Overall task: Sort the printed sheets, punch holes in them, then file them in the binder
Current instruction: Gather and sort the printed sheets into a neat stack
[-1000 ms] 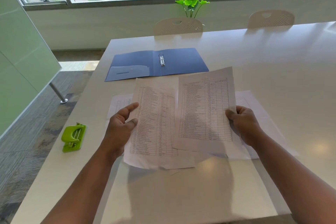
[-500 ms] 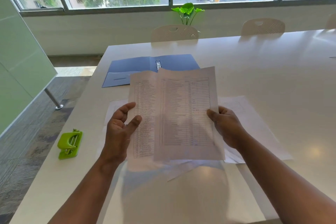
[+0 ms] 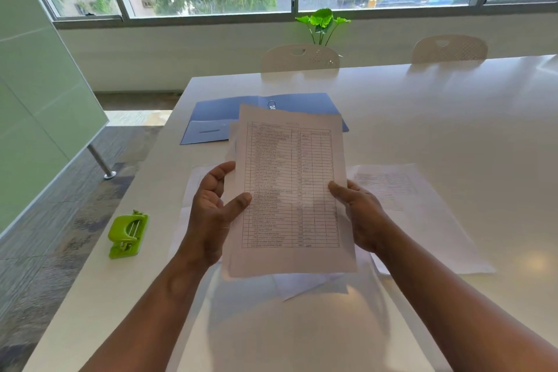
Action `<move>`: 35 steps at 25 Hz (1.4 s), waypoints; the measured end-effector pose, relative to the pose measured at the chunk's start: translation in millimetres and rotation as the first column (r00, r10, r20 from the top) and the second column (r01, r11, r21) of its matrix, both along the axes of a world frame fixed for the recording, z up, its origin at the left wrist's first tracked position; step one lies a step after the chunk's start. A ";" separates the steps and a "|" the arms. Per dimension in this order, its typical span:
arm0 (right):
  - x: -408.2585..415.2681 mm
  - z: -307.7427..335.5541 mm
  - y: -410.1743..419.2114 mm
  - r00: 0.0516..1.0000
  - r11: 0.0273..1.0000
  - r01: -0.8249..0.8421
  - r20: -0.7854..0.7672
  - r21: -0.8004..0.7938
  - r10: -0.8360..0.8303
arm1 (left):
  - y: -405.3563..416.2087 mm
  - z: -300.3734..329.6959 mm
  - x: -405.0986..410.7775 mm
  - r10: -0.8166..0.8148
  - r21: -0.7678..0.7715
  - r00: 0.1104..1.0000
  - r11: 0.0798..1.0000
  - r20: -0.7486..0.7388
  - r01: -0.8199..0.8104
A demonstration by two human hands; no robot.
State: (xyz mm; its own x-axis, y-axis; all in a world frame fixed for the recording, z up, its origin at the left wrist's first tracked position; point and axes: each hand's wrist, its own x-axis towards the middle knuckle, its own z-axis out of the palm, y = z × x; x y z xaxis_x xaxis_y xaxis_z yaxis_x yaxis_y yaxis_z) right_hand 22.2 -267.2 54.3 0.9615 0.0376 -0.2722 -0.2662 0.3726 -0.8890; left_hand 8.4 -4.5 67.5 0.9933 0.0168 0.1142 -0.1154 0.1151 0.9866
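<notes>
I hold a small stack of printed sheets [image 3: 290, 187] upright above the white table [image 3: 453, 118]. My left hand [image 3: 211, 208] grips its left edge, thumb on the front. My right hand [image 3: 362, 214] pinches the right edge. More printed sheets [image 3: 422, 211] lie flat on the table under and to the right of my hands. The blue binder [image 3: 217, 121] lies open behind the stack, its metal ring [image 3: 271, 105] just showing above the paper. A green hole punch [image 3: 128, 234] sits near the table's left edge.
Two white chairs [image 3: 300, 58] stand at the far side of the table, with a green plant [image 3: 323, 22] behind them by the window. A green glass partition [image 3: 39, 118] and carpeted floor lie to the left.
The two sheets that I held apart, one in each hand, have come together into one stack, the right one over the left. My hands moved closer and the stack rose more upright.
</notes>
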 end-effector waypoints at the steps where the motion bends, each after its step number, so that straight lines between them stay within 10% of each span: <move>1: 0.0 -0.5 1.9 1.000 1.000 -0.011 0.008 0.001 0.011 | 0.9 0.5 0.0 -0.003 -0.017 1.000 1.000 0.004 0.003; 21: 5.2 57.5 2.9 0.853 0.932 0.158 0.521 -0.326 0.037 | -5.2 32.7 13.9 0.159 0.192 0.978 0.964 0.137 -0.184; 35: -3.1 30.2 -3.6 0.917 0.937 0.031 0.382 -0.349 0.112 | -11.9 19.0 9.8 0.029 0.174 0.992 0.983 0.126 -0.051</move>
State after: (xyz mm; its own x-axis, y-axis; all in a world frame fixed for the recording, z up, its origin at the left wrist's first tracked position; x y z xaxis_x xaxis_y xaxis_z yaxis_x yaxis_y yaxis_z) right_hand 19.0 -270.8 84.5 0.9912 0.0529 0.1215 0.1203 0.0241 -0.9924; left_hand 18.2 -16.3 86.4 0.9705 0.0246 0.2400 -0.2379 -0.0671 0.9690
